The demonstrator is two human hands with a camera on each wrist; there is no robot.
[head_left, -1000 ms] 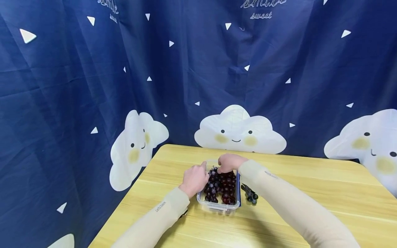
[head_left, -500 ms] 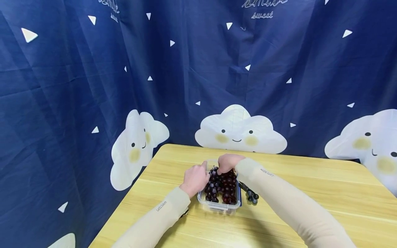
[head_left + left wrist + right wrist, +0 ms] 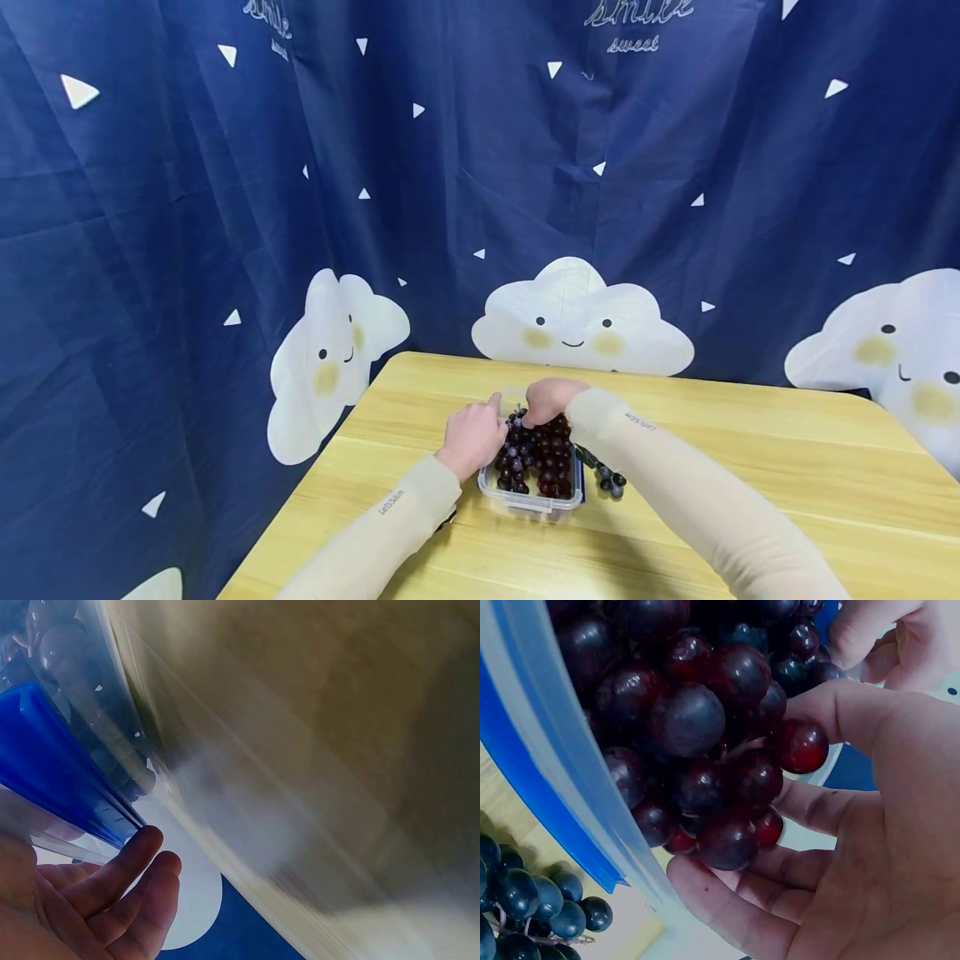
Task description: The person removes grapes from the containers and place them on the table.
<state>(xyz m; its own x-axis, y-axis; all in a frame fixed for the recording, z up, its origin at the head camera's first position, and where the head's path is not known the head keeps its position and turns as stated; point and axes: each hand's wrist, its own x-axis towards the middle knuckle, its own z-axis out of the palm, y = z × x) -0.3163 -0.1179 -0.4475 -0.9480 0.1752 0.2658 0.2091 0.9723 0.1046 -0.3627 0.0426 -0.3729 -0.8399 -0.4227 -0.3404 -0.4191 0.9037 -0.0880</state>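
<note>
A clear plastic container (image 3: 527, 503) with blue side clips holds dark purple grapes (image 3: 513, 459) on its left and red grapes (image 3: 553, 468) on its right. My left hand (image 3: 471, 437) grips the container's left wall, thumb over the inside. In the left wrist view its fingers (image 3: 112, 881) lie against the blue clip (image 3: 56, 761). Reaching in at the far end, my right hand (image 3: 551, 400) has its fingers (image 3: 727, 900) curled round the red grapes (image 3: 727, 780). In the right wrist view, my left thumb shows near the dark grapes.
Just right of the container, a small bunch of black grapes (image 3: 611, 482) lies on the wooden table (image 3: 720, 467). Under my left sleeve a small dark thing (image 3: 446, 521) peeks out. A blue curtain (image 3: 525, 167) with cloud prints hangs behind the table.
My right hand and forearm have shifted slightly left and toward me over the container. My left hand keeps its place on the container's left side.
</note>
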